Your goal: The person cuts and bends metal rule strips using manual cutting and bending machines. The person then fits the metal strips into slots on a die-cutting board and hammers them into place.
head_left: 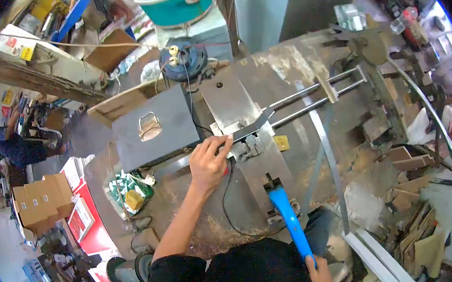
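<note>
My right hand is wrapped around the lower end of a long blue lever handle. The lever's dark head joins a metal bench machine with a steel plate body. My left hand is at the left side of that machine, fingers bent and pressed together on a flat metal strip. The strip sticks out to the left under the hand. A dark angled piece continues on the right of the fingers. Two thin rails run from the machine to the upper right.
A dark grey metal box stands left of the machine. Near it lies a plastic bag of green-and-white pieces. A yellow block sits right of the machine. A teal cooler is behind. Another person is far left.
</note>
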`<state>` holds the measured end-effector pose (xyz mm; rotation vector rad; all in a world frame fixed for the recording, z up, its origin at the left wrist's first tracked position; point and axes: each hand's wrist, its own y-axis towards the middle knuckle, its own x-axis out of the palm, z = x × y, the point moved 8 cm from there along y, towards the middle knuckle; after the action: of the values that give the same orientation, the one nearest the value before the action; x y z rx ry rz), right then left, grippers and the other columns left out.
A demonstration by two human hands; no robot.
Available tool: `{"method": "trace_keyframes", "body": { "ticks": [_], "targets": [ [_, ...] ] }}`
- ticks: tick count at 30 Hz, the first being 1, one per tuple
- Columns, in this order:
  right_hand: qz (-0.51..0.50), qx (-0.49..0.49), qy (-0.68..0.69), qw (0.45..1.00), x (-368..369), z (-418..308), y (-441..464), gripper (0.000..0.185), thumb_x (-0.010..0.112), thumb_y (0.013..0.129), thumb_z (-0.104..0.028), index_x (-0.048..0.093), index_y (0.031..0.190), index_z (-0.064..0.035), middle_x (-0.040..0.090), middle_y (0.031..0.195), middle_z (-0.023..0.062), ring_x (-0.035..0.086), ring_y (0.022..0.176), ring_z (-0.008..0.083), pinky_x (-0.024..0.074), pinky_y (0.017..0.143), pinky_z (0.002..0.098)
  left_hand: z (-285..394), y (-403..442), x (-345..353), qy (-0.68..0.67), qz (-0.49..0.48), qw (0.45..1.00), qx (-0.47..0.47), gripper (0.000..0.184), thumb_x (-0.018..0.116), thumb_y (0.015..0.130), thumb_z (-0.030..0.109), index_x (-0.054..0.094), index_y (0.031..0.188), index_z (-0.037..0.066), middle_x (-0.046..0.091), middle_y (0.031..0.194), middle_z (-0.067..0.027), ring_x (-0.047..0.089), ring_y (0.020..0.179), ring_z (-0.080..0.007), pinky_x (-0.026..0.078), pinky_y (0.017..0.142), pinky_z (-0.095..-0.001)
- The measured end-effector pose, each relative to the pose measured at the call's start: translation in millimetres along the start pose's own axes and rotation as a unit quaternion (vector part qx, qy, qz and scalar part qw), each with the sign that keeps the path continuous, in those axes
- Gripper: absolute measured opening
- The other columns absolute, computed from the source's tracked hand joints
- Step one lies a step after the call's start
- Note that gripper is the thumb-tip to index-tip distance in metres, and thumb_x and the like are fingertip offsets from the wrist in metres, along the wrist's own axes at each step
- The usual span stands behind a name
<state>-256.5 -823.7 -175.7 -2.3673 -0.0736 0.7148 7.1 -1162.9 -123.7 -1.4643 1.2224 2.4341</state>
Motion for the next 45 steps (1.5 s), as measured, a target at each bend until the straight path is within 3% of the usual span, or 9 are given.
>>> {"method": "trace_keyframes", "body": {
  "ticks": [2,3,12,24,27,29,32,35,45],
  "targets": [
    [-0.102,0.172,0.005,0.980,-12,-23,-14,0.048,0.053,0.097,-0.042,0.066,0.107,0.0037,0.066,0.081,0.0255,0.063,0.075,0.0363,0.0485,0.073,0.0450,-2,4,3,-0.020,-0.015,0.999,-0.030,0.044,0.063,0.064,-0.002,0.071,0.106,0.008,0.066,0.096,-0.0017,0.063,0.087,-0.0192,0.049,0.065,-0.0311],
    [-0.113,0.201,0.007,0.973,-20,-38,-15,0.048,0.053,0.097,-0.042,0.066,0.107,0.0038,0.066,0.081,0.0256,0.063,0.075,0.0363,0.0484,0.073,0.0452,-5,2,6,-0.035,-0.019,0.998,-0.049,0.044,0.063,0.063,-0.002,0.071,0.106,0.008,0.066,0.096,-0.0015,0.063,0.087,-0.0190,0.049,0.064,-0.0311],
    [-0.076,0.241,-0.007,0.967,-49,-130,-12,0.052,0.052,0.098,-0.044,0.065,0.106,0.0051,0.065,0.082,0.0265,0.063,0.076,0.0367,0.0473,0.072,0.0462,-20,-1,33,-0.037,-0.063,0.989,-0.127,0.047,0.064,0.060,-0.002,0.073,0.105,0.008,0.068,0.094,-0.0003,0.063,0.086,-0.0188,0.053,0.068,-0.0316],
    [-0.071,0.281,-0.033,0.957,-53,-158,6,0.056,0.051,0.099,-0.047,0.064,0.104,0.0069,0.064,0.083,0.0277,0.063,0.077,0.0373,0.0458,0.071,0.0477,-27,-3,41,-0.070,-0.101,0.982,-0.142,0.045,0.068,0.062,0.000,0.074,0.106,0.008,0.073,0.096,-0.0020,0.065,0.085,-0.0200,0.056,0.069,-0.0306],
    [-0.054,0.277,-0.062,0.957,-58,-167,4,0.057,0.050,0.099,-0.048,0.063,0.104,0.0073,0.064,0.083,0.0280,0.063,0.078,0.0375,0.0455,0.070,0.0480,-27,-2,42,-0.075,-0.084,0.986,-0.127,0.050,0.063,0.057,0.001,0.073,0.106,0.008,0.069,0.096,-0.0007,0.063,0.085,-0.0185,0.051,0.064,-0.0302],
    [-0.043,0.275,-0.081,0.957,-60,-169,3,0.058,0.050,0.099,-0.049,0.063,0.103,0.0076,0.063,0.083,0.0282,0.063,0.078,0.0376,0.0452,0.070,0.0483,-28,-4,42,-0.077,-0.067,0.987,-0.125,0.049,0.063,0.058,0.001,0.073,0.106,0.007,0.069,0.094,-0.0008,0.063,0.084,-0.0185,0.051,0.064,-0.0305],
    [-0.109,0.331,0.037,0.937,-49,-154,0,0.057,0.049,0.100,-0.048,0.063,0.104,0.0074,0.062,0.084,0.0257,0.059,0.079,0.0274,0.0450,0.069,0.0447,-28,-4,41,-0.080,-0.061,0.986,-0.136,0.048,0.063,0.059,0.001,0.073,0.106,0.007,0.070,0.092,-0.0009,0.064,0.082,-0.0185,0.051,0.064,-0.0306],
    [-0.093,0.306,0.035,0.947,-50,-158,4,0.055,0.049,0.100,-0.046,0.063,0.105,0.0071,0.062,0.083,0.0219,0.055,0.078,0.0221,0.0453,0.068,0.0422,-28,-4,41,-0.080,-0.053,0.986,-0.139,0.048,0.063,0.059,0.001,0.074,0.105,0.007,0.070,0.091,-0.0015,0.064,0.081,-0.0188,0.051,0.064,-0.0308],
    [-0.090,0.330,0.044,0.939,-43,-118,-12,0.059,0.051,0.098,-0.050,0.064,0.110,0.0066,0.067,0.088,0.0187,0.060,0.085,0.0235,0.0491,0.075,0.0385,-28,-1,41,-0.084,-0.061,0.985,-0.136,0.046,0.064,0.060,-0.001,0.074,0.104,0.006,0.069,0.088,-0.0025,0.064,0.081,-0.0196,0.052,0.063,-0.0315]
  ]
}}
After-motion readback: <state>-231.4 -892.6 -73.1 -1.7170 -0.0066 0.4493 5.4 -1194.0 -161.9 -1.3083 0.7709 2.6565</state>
